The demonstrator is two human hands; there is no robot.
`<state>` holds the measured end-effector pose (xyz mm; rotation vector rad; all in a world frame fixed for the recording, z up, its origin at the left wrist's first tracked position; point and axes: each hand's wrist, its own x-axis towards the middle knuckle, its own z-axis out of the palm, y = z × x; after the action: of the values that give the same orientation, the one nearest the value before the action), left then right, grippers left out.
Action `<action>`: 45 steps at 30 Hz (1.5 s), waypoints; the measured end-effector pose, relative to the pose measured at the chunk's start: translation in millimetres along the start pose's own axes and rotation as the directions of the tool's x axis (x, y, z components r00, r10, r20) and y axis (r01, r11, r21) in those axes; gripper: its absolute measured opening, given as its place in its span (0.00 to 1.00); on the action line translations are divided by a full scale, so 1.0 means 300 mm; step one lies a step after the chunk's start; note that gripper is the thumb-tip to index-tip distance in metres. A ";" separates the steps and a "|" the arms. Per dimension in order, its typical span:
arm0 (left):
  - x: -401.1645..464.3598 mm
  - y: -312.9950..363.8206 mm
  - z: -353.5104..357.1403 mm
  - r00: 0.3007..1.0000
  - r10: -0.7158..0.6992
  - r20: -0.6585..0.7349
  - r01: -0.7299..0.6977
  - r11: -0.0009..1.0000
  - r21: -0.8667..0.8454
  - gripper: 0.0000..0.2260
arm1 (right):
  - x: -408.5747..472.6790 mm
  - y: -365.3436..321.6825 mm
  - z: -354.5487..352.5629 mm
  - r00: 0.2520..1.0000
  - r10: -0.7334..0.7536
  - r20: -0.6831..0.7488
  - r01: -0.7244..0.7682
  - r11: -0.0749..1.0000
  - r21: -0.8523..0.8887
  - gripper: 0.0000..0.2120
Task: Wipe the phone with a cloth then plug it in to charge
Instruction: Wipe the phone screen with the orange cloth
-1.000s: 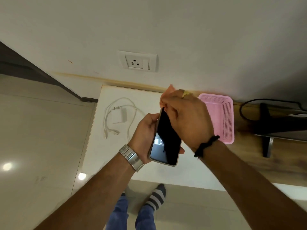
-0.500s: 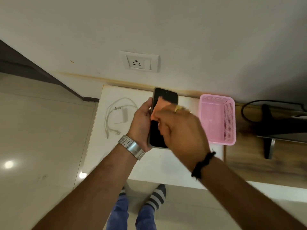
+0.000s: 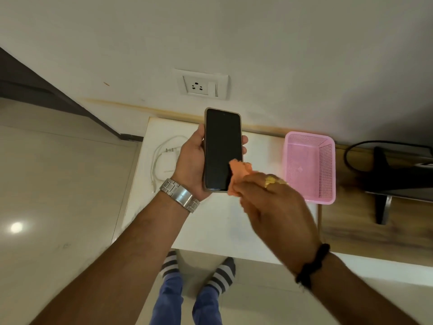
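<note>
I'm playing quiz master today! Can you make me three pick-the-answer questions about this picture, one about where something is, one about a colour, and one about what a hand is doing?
1. Where is the white charger?
A. In the basket
B. On the white table, on the left hand's side
C. In the wall socket

2. What colour is the basket?
A. Pink
B. Green
C. Black

3. What is the right hand doing?
A. Hanging free
B. Holding the phone
C. Pinching the orange cloth against the phone

Answers:
1 B: its cable lies coiled on the table, and the socket has nothing plugged in.
2 A: its mesh walls are pink.
3 C: the cloth touches the phone, which the left hand holds.
</note>
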<state>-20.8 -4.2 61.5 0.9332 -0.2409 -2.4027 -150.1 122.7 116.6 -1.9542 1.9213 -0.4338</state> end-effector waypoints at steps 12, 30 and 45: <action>-0.017 -0.022 -0.013 0.999 0.010 0.052 -0.010 1.000 0.011 0.33 | -0.028 0.027 0.003 0.999 -0.049 0.024 0.050 0.998 -0.040 0.19; -0.014 -0.012 -0.012 0.995 -0.104 0.000 0.104 0.991 0.079 0.35 | 0.011 -0.048 -0.047 0.990 -0.080 0.119 0.091 0.992 -0.089 0.14; -0.036 -0.095 -0.001 0.988 -0.151 0.030 0.149 0.987 0.057 0.29 | 0.148 -0.008 -0.078 0.994 -0.064 0.089 0.075 0.990 -0.120 0.11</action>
<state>-26.0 25.5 57.4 0.9660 -0.2593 -2.5631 -157.8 77.3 136.7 -2.0875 1.8713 -0.2509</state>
